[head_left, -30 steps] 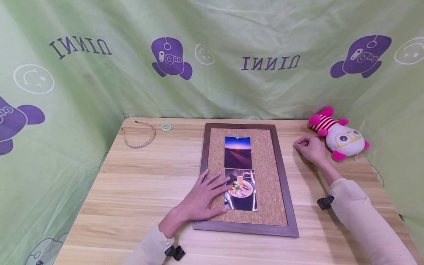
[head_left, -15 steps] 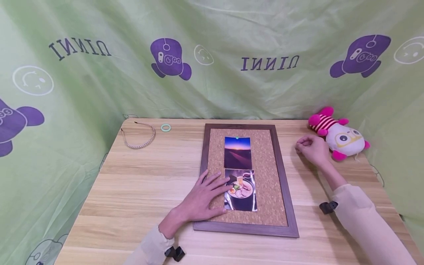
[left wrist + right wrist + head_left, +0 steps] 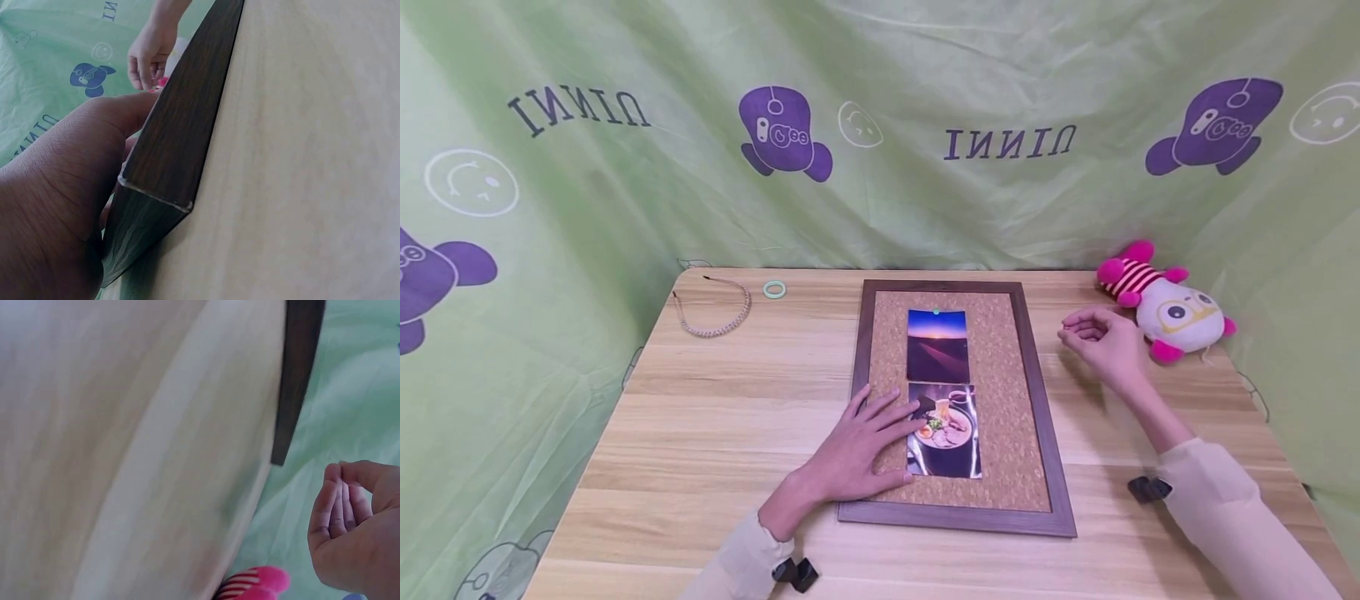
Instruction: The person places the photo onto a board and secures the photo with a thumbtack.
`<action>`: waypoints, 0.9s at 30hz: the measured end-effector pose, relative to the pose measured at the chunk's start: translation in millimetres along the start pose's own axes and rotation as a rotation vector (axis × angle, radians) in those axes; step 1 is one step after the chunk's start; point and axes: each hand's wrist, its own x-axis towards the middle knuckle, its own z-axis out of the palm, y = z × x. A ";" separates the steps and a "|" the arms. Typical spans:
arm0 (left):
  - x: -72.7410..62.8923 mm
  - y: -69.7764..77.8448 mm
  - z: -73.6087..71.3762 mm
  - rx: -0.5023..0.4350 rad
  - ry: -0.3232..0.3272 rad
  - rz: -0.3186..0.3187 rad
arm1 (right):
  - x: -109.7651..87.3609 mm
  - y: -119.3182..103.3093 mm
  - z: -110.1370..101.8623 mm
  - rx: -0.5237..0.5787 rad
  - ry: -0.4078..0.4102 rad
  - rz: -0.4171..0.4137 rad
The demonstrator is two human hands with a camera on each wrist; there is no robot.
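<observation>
A cork board (image 3: 1004, 400) with a dark wooden frame (image 3: 957, 520) lies on the table. Fixed by a green pushpin (image 3: 936, 311), a sunset photo (image 3: 937, 350) is on its upper half. Just below lies a photo of a ramen bowl (image 3: 947, 454). My left hand (image 3: 853, 450) rests flat across the board's left side, fingers spread, some tips on the ramen photo. Over the table right of the board, my right hand (image 3: 1108, 343) is raised with thumb and index fingertips (image 3: 340, 469) together; I cannot tell whether something small is between them.
A pink and white plush toy (image 3: 1180, 317) lies at the back right, beside my right hand. At the back left are a beaded headband (image 3: 718, 331) and a mint-green ring (image 3: 774, 289). Green printed cloth (image 3: 880, 200) hangs around the table.
My right hand first shifts slightly right, then lifts and turns, its fingertips moving back left toward the board. My left hand, the photos and the board stay in place.
</observation>
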 end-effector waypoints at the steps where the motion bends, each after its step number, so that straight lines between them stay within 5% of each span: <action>1: -0.1 0.1 -0.3 -0.003 -0.001 -0.003 | -1.2 -2.3 1.5 0.029 0.000 -0.012; 8: -0.4 0.4 -1.3 -0.016 -0.015 -0.014 | -9.4 -25.6 13.8 0.176 -0.029 -0.053; 19: 0.0 0.5 -1.4 -0.008 -0.016 -0.011 | -21.0 -54.3 30.6 0.183 -0.092 -0.069; 27: -0.2 -0.3 -0.3 -0.007 -0.026 -0.020 | -27.3 -73.7 43.6 0.174 -0.228 -0.090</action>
